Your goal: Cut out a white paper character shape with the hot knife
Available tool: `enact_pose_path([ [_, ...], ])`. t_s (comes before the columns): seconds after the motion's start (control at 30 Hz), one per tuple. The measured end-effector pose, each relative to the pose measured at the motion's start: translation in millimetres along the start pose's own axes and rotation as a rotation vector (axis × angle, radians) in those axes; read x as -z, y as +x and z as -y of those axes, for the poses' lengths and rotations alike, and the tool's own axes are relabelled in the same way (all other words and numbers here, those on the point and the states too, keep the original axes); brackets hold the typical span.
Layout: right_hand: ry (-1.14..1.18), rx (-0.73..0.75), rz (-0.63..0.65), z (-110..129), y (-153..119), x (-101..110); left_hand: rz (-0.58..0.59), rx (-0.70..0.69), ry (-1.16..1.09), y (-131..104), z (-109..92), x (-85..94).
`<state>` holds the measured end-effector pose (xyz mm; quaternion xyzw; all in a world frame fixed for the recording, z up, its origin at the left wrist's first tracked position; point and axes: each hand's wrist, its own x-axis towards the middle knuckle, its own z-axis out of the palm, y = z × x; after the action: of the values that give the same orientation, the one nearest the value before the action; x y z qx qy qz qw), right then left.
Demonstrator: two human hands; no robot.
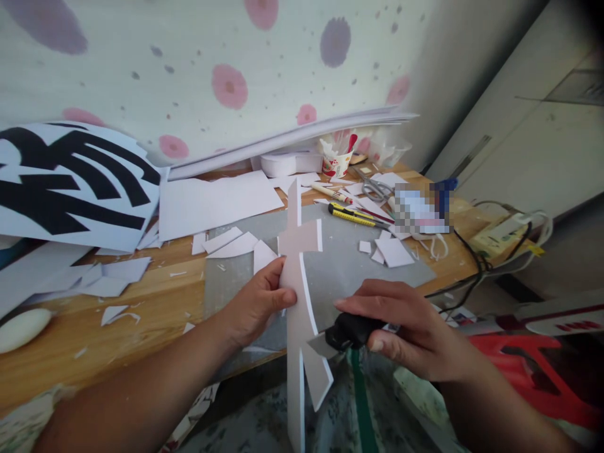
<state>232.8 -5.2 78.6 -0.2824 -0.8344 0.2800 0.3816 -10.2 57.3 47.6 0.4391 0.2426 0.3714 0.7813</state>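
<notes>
My left hand (264,296) pinches a cut white foam-board piece (298,277) between thumb and fingers. The piece stands upright over the table's front edge, with a crossbar near its top and a slanted strip branching off low on the right. In my right hand (401,321) is a black-handled utility knife (352,330). Its blade points left and meets the board's right edge, close to where the strip branches. Whether the blade has entered the board is hard to tell. Under the piece lies a grey cutting mat (340,277) strewn with white offcuts (236,244).
A yellow box cutter (356,214), scissors (375,187) and a paper cup (336,160) sit on the wooden table (160,296). A sheet with black strokes (70,182) leans at left. Cables (481,264) hang at the right edge near a red stool (514,371).
</notes>
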Motion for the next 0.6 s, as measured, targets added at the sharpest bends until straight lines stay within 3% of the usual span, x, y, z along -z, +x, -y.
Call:
enact_pose_path([
  [0.6,-0.276,0.05,-0.056,1.1,7.5,7.8,-0.003,0.059,0.001,-1.6,-0.5,-2.7],
])
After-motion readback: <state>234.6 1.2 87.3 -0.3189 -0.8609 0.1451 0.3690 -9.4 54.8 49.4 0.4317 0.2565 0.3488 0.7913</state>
